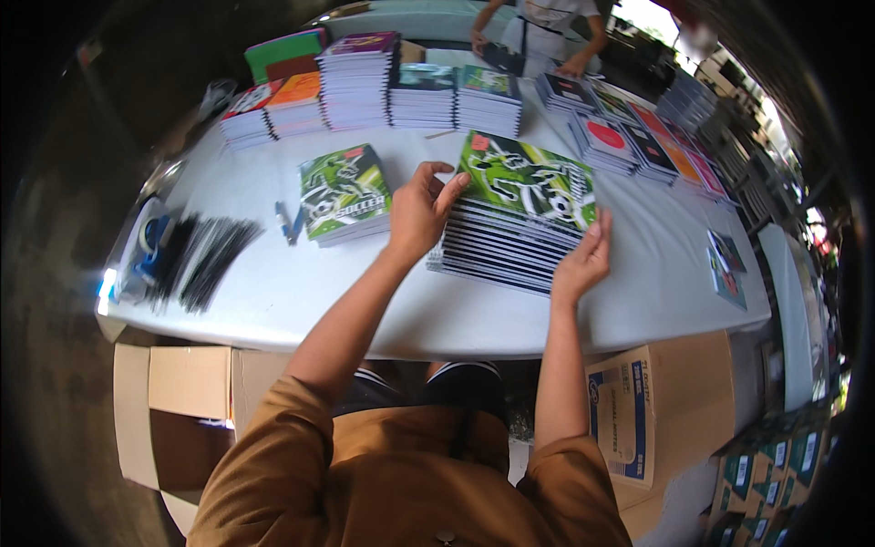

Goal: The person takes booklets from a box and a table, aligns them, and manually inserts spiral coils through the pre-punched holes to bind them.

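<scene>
Right now both hands are working the tall fanned stack of green-cover notebooks (pixel 519 223) sitting mid-counter, slightly right of the person's centre. The left hand (pixel 421 214) is lying at the stack's left end, thumb and fingers curled onto the top-left corner, pinching what looks like the top cover or top few books; exactly how many I can't tell. The right hand (pixel 583 260) is resting at the near-right corner, fingers straight and pressed against the edge, steadying, not clasping anything.

The stack's long axis is running left to right w/ a tilt: left end nearer the centre, right end drifting toward the far right. Books are stepping out toward the near edge, so the spines are showing in a slanted fan. Both hands are equally close; the left one is the hand actually gripping.

Room: a smaller pile of the same green notebooks (pixel 344 193) is lying just left of the left hand, apart from it, w/ pens (pixel 290 221) beyond that. A bare strip of white counter (pixel 301 292) is opening near-left, between that pile and the near edge. Far side is crowded w/ rows of other notebook stacks (pixel 419 91); right side is lined w/ more covers (pixel 638 137). The near counter edge is close behind the fan, cardboard boxes (pixel 638 410) below it.
</scene>
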{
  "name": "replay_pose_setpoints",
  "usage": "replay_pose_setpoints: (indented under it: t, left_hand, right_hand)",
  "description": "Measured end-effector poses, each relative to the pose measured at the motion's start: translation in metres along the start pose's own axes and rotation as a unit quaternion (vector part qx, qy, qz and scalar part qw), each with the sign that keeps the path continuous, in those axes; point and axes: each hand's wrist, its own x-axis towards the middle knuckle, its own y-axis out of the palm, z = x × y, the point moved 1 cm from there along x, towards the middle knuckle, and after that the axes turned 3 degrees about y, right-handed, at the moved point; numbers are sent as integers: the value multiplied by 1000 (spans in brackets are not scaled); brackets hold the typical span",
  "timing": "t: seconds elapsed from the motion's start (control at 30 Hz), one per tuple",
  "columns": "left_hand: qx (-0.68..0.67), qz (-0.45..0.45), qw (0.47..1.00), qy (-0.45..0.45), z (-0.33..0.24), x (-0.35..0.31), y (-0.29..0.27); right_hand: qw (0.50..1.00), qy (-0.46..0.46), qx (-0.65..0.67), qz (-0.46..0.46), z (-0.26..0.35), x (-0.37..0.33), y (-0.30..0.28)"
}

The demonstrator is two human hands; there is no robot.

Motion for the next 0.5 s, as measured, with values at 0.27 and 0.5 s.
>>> replay_pose_setpoints:
  t: [0.27,0.5]
  left_hand:
    - [505,180,831,150,100,-48,-149]
    - [336,305,874,172,-50,-109,-200]
  right_hand:
    - [972,-156,85,151,88,-79,-1]
    - [770,-53,-61,633,123,-163,27]
